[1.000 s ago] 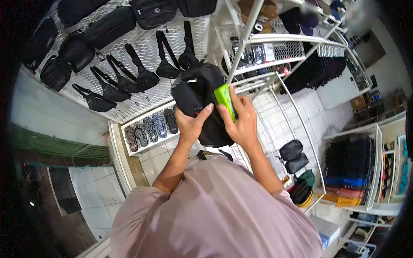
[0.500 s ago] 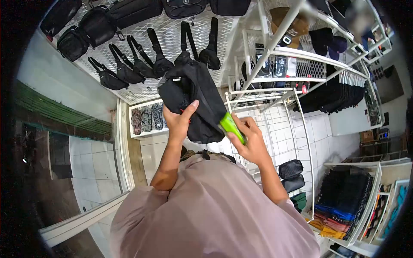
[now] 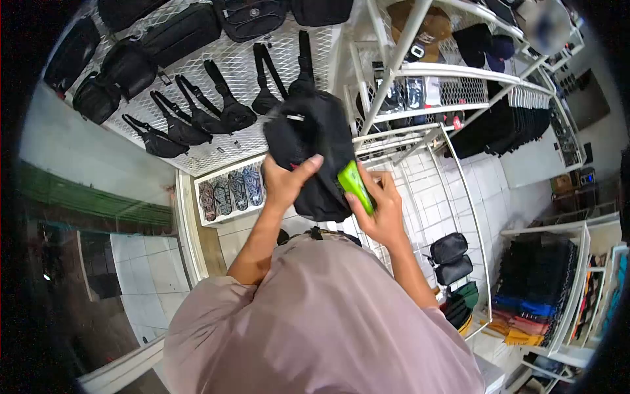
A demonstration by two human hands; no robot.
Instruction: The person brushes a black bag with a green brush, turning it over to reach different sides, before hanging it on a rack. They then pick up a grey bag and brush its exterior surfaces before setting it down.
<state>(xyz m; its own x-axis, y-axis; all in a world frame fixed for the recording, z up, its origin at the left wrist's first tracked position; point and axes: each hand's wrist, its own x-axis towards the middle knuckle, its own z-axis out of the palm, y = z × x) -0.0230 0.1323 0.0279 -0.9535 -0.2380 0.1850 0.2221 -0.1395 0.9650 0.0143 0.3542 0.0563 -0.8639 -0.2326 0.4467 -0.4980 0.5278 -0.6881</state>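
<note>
A black bag (image 3: pixel 335 131) hangs in front of me, slightly blurred, with a small white label near its top. My left hand (image 3: pixel 283 187) is closed around its left edge, thumb pressed on the front. In my right hand (image 3: pixel 382 213) is a bright green slim object (image 3: pixel 354 185), pinched between thumb and fingers. The green object overlaps the bag's right side in this view; I cannot tell what kind of thing it is.
Black waist bags (image 3: pixel 236 115) hang on a white mesh wall ahead. Patterned sandals (image 3: pixel 237 188) stand in a white tray below. A white metal rack (image 3: pixel 482 262) is to the right, near small black pouches (image 3: pixel 449 249) and folded clothes (image 3: pixel 531 289). Caps (image 3: pixel 423 29) sit on the upper shelf.
The bag and my left hand have moved to the right in view, bringing the bag closer to the green object. My right hand keeps its hold, and the view has shifted slightly.
</note>
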